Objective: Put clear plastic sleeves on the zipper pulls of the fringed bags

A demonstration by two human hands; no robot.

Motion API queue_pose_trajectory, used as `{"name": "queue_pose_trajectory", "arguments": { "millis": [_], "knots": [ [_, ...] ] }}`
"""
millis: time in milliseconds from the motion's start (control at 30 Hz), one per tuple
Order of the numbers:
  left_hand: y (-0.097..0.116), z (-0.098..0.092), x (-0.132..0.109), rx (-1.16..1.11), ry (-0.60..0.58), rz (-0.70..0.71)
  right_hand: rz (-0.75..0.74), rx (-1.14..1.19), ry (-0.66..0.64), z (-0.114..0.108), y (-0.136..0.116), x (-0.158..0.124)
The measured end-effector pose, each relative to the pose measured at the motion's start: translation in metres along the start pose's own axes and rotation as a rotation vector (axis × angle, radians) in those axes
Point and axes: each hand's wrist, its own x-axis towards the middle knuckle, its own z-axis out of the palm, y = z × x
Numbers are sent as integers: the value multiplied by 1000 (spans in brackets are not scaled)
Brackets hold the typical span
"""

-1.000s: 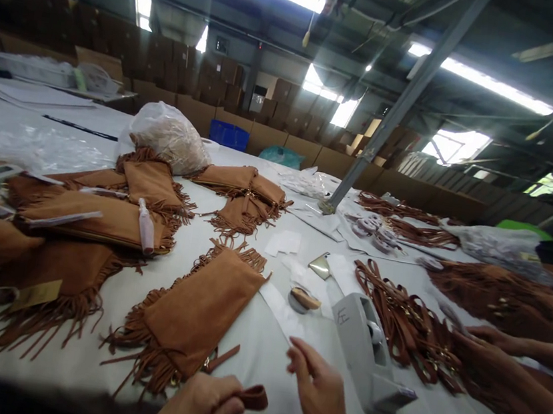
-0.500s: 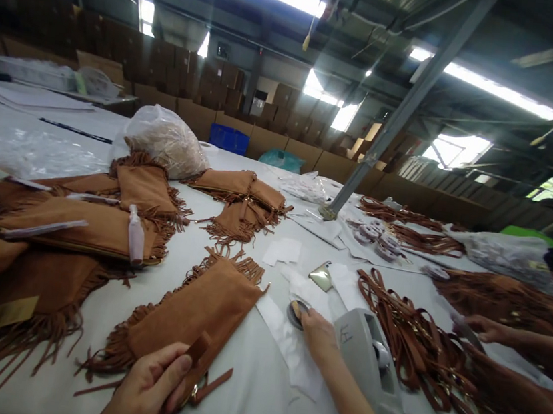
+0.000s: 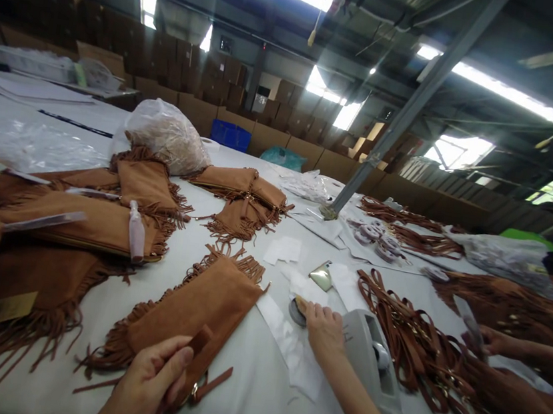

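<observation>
A brown suede pouch with fringed ends (image 3: 195, 298) lies at an angle on the white table in front of me. My left hand (image 3: 155, 377) is closed at its near end, pinching a short brown leather strap (image 3: 200, 339) between thumb and fingers. By the hand, a gold-coloured ring and a thin leather pull (image 3: 211, 385) lie at the pouch's corner. My right hand (image 3: 326, 330) is closed beside a round grey disc-like thing (image 3: 296, 311), its fingertips on a small tan piece at the disc's top; what that piece is I cannot make out.
A grey tape dispenser (image 3: 373, 360) stands right of my forearm, with brown straps (image 3: 411, 338) heaped beyond it. More fringed pouches (image 3: 87, 224) pile up at left. Co-workers' hands (image 3: 496, 341) work at both sides. A metal post (image 3: 392, 127) rises from the table.
My right hand has shifted slightly, and the tan piece now stands tilted at the disc's top. My left hand stays nearly still. The co-worker's hand at left has drawn back a little.
</observation>
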Motion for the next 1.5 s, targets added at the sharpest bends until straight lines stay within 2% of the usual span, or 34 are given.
{"name": "queue_pose_trajectory", "arguments": {
  "millis": [133, 267, 367, 500, 667, 833, 900, 967, 1033, 1133, 1300, 1400, 1500],
  "knots": [
    [6, -10, 6, -167, -53, -47, 44, 138, -40, -5, -10, -13],
    [26, -22, 7, -328, -85, 18, 170, 496, -175, 5, -23, -20],
    [34, -28, 4, -404, -92, 29, 210, 618, -214, 10, -25, -18],
    [24, -31, 1, -416, -67, -14, 233, 706, -199, 8, -21, -18],
    [8, -28, 1, -400, -66, -55, 249, 772, -190, 4, -17, -35],
    [7, -22, 2, -318, -89, -47, 322, 783, -59, -5, -15, -54],
    [7, -20, 2, -273, -111, -61, 395, 893, -6, -12, -19, -60],
    [6, -17, 2, -210, -160, -87, 496, 1132, 4, -21, -30, -67],
    [6, -11, 4, -141, -219, -117, 568, 1389, -51, -32, -48, -73],
    [8, 0, 8, -69, -304, -130, 548, 1588, -180, -50, -81, -81],
    [11, 16, 16, 1, -395, -156, 403, 1641, -206, -70, -126, -91],
    [10, 21, 20, -18, -393, -184, 343, 1661, -220, -75, -141, -97],
    [7, 22, 24, -39, -368, -189, 343, 1673, -232, -78, -151, -103]
  ]
}}
